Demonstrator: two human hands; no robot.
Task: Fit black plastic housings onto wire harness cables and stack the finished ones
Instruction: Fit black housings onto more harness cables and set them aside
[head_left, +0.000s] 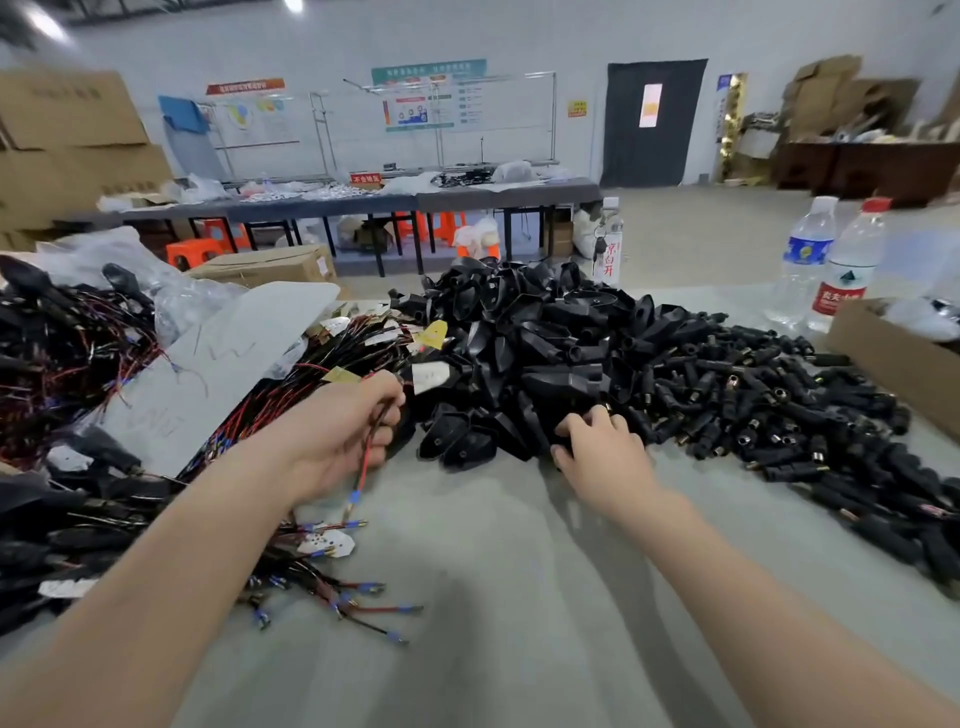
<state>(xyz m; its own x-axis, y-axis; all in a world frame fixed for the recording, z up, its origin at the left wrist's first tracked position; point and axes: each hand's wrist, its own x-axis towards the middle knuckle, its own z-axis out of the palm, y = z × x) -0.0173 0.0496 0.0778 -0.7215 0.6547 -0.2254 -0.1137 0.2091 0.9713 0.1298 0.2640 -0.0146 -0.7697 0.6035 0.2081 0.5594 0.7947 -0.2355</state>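
Left grip (337, 431), fingers curled round a thin red-and-black wire harness cable (365, 465) held ready for fitting; right grip (597, 447) pinching a black plastic housing (545, 421) from the heap (545, 322) just beyond it.

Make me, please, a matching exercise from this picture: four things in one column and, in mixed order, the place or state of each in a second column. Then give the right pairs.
Column one
1. left hand
2. right hand
3. red-labelled bottle
4. housing pile

Column two
A. stands far right, next to a cardboard box
B. grips a housing at the pile's near edge
C. lies mid-table, between cables and small connectors
D. pinches a red wire cable

Pairs: 1-D, 2-B, 3-A, 4-C
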